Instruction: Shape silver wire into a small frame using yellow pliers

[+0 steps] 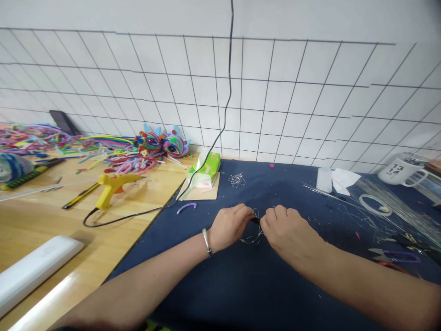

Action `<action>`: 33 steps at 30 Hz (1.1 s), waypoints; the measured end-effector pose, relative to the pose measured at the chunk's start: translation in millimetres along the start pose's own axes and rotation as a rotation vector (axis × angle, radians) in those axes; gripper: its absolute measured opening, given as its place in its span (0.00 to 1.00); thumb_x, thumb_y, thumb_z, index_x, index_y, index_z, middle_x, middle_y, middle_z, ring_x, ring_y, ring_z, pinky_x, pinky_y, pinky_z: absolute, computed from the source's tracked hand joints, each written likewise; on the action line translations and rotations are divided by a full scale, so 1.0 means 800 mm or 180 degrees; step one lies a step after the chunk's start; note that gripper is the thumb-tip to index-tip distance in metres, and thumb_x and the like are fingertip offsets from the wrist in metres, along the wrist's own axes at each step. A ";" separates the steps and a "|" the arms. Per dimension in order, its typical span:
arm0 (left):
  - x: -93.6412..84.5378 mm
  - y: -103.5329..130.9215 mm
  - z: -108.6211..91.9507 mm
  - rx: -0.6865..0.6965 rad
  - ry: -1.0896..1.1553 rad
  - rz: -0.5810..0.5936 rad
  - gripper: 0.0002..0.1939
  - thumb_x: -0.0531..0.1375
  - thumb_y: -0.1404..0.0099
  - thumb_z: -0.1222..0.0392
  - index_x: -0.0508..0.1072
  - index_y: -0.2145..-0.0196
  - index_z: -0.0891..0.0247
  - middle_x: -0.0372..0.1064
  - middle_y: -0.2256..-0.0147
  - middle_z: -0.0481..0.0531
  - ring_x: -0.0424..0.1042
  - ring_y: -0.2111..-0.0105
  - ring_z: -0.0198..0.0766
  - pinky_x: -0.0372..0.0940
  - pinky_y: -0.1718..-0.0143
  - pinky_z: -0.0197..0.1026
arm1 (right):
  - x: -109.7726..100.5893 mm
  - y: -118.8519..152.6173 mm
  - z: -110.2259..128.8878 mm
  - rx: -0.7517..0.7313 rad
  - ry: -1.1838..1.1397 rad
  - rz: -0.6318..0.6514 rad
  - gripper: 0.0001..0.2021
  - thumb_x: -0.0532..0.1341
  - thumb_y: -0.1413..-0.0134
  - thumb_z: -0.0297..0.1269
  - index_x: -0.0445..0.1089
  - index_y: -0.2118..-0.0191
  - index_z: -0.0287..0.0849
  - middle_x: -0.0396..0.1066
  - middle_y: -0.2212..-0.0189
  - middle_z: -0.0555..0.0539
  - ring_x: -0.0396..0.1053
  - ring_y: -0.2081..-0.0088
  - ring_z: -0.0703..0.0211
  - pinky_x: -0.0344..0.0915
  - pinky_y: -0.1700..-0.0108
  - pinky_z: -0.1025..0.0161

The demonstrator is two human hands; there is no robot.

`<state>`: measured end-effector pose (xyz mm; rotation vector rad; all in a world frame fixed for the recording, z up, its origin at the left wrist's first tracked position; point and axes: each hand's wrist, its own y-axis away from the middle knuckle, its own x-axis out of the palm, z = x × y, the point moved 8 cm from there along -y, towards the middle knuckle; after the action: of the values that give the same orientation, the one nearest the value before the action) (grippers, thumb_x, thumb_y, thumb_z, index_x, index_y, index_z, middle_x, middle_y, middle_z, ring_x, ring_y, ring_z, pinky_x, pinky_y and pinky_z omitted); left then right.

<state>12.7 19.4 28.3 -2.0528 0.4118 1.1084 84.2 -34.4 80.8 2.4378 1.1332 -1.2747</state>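
Note:
Both my hands meet over the dark blue cloth. With fingers pinched, my left hand grips one side of a thin wire ring. The other side is in the closed fingers of my right hand. A short black piece spans the gap between my fingertips at the top of the ring; its kind is hard to tell. Beyond my hands lies a small tangle of silvery wire. A curved purple strip rests to the left of my left hand.
On the wooden table at left are a yellow glue gun, a utility knife and colourful pipe cleaners. A tissue pack stands behind. Rightward lie purple-handled scissors, long wires and a white mug.

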 end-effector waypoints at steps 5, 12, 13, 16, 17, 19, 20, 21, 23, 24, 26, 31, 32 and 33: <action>0.001 0.001 -0.002 0.0109 -0.0035 0.0032 0.10 0.46 0.34 0.64 0.66 0.62 0.64 0.66 0.68 0.51 0.67 0.69 0.35 0.61 0.68 0.36 | 0.000 -0.001 0.002 0.0140 0.0051 0.0092 0.08 0.48 0.53 0.23 0.60 0.74 0.41 0.58 0.79 0.47 0.57 0.78 0.57 0.37 0.77 0.60; -0.007 -0.004 0.000 0.0074 0.0066 0.0009 0.09 0.46 0.33 0.64 0.66 0.63 0.64 0.65 0.68 0.51 0.66 0.69 0.34 0.60 0.68 0.35 | 0.002 0.002 -0.004 -0.0031 -0.0211 -0.0049 0.04 0.52 0.50 0.28 0.62 0.70 0.41 0.59 0.76 0.48 0.56 0.74 0.57 0.42 0.74 0.59; -0.010 -0.005 0.001 0.0064 0.0117 0.0002 0.09 0.46 0.34 0.65 0.66 0.63 0.64 0.65 0.68 0.50 0.66 0.69 0.34 0.60 0.67 0.35 | 0.002 0.004 -0.008 -0.0060 -0.0292 -0.0080 0.03 0.52 0.48 0.31 0.62 0.69 0.41 0.59 0.75 0.48 0.56 0.73 0.57 0.43 0.73 0.59; -0.020 -0.009 0.006 0.0054 0.0280 -0.0041 0.09 0.47 0.34 0.66 0.66 0.64 0.64 0.65 0.69 0.50 0.65 0.69 0.34 0.61 0.67 0.35 | 0.003 0.012 -0.025 0.0055 -0.0612 -0.0064 0.07 0.53 0.45 0.39 0.62 0.68 0.42 0.60 0.74 0.48 0.56 0.71 0.57 0.44 0.71 0.59; -0.023 -0.010 0.007 0.0066 0.0338 -0.0056 0.09 0.47 0.34 0.66 0.66 0.64 0.64 0.65 0.69 0.50 0.65 0.69 0.34 0.61 0.67 0.35 | 0.005 0.015 -0.033 0.0171 -0.0745 -0.0012 0.08 0.53 0.45 0.41 0.62 0.69 0.43 0.60 0.73 0.48 0.56 0.71 0.56 0.44 0.71 0.59; -0.026 -0.011 0.009 0.0142 0.0463 -0.0035 0.08 0.47 0.34 0.67 0.66 0.64 0.64 0.64 0.68 0.50 0.65 0.68 0.34 0.61 0.67 0.35 | 0.010 0.021 -0.044 0.0360 -0.0964 0.0118 0.08 0.53 0.45 0.42 0.62 0.69 0.44 0.60 0.73 0.48 0.56 0.70 0.56 0.45 0.70 0.60; -0.026 -0.011 0.008 0.0202 0.0521 0.0000 0.08 0.47 0.35 0.67 0.66 0.63 0.64 0.65 0.68 0.50 0.65 0.68 0.34 0.61 0.67 0.35 | 0.014 0.023 -0.049 0.0450 -0.1049 0.0182 0.09 0.53 0.45 0.42 0.62 0.69 0.44 0.61 0.73 0.48 0.56 0.70 0.56 0.46 0.70 0.60; -0.025 -0.011 0.007 0.0266 0.0573 0.0043 0.09 0.47 0.35 0.67 0.66 0.63 0.64 0.65 0.67 0.51 0.66 0.68 0.34 0.61 0.66 0.35 | 0.018 0.024 -0.052 0.0508 -0.1132 0.0242 0.09 0.53 0.45 0.43 0.62 0.69 0.44 0.61 0.73 0.48 0.57 0.70 0.57 0.47 0.69 0.60; -0.023 -0.011 0.005 0.0377 0.0653 0.0125 0.09 0.48 0.35 0.68 0.66 0.63 0.64 0.65 0.66 0.51 0.66 0.67 0.34 0.62 0.65 0.36 | 0.026 0.024 -0.054 0.0553 -0.1300 0.0351 0.09 0.53 0.45 0.44 0.63 0.68 0.43 0.62 0.72 0.48 0.58 0.69 0.57 0.48 0.69 0.61; -0.022 -0.011 0.004 0.0417 0.0682 0.0152 0.09 0.48 0.35 0.68 0.66 0.63 0.64 0.66 0.66 0.51 0.66 0.66 0.34 0.62 0.65 0.36 | 0.030 0.024 -0.053 0.0542 -0.1390 0.0403 0.10 0.53 0.46 0.44 0.63 0.68 0.43 0.62 0.72 0.48 0.58 0.69 0.57 0.49 0.68 0.61; -0.021 -0.011 0.002 0.0480 0.0734 0.0183 0.09 0.48 0.35 0.68 0.66 0.62 0.64 0.66 0.65 0.52 0.66 0.66 0.34 0.62 0.64 0.36 | 0.037 0.022 -0.051 0.0506 -0.1547 0.0497 0.10 0.53 0.45 0.44 0.64 0.68 0.43 0.62 0.72 0.48 0.59 0.69 0.58 0.51 0.68 0.62; -0.022 -0.010 -0.001 0.0622 0.0882 0.0204 0.09 0.47 0.34 0.67 0.66 0.63 0.65 0.66 0.65 0.53 0.65 0.64 0.35 0.62 0.63 0.37 | 0.042 0.016 -0.047 0.0459 -0.1719 0.0611 0.10 0.54 0.46 0.44 0.65 0.68 0.43 0.63 0.72 0.48 0.61 0.68 0.58 0.53 0.67 0.61; -0.022 -0.010 -0.001 0.0641 0.0901 0.0216 0.09 0.47 0.34 0.67 0.67 0.63 0.65 0.66 0.65 0.53 0.65 0.64 0.35 0.62 0.63 0.37 | 0.042 0.015 -0.046 0.0445 -0.1744 0.0626 0.10 0.54 0.46 0.44 0.65 0.68 0.43 0.63 0.72 0.48 0.61 0.68 0.58 0.53 0.67 0.61; -0.022 -0.010 -0.001 0.0655 0.0913 0.0236 0.09 0.47 0.34 0.66 0.67 0.63 0.65 0.66 0.65 0.53 0.66 0.64 0.35 0.62 0.63 0.37 | 0.042 0.014 -0.046 0.0428 -0.1765 0.0638 0.10 0.54 0.46 0.44 0.65 0.68 0.43 0.63 0.72 0.48 0.61 0.69 0.58 0.53 0.68 0.62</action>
<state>7.9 22.9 47.3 -2.0283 0.7192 0.7774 127.1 -7.0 75.4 2.0045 0.6552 -1.8384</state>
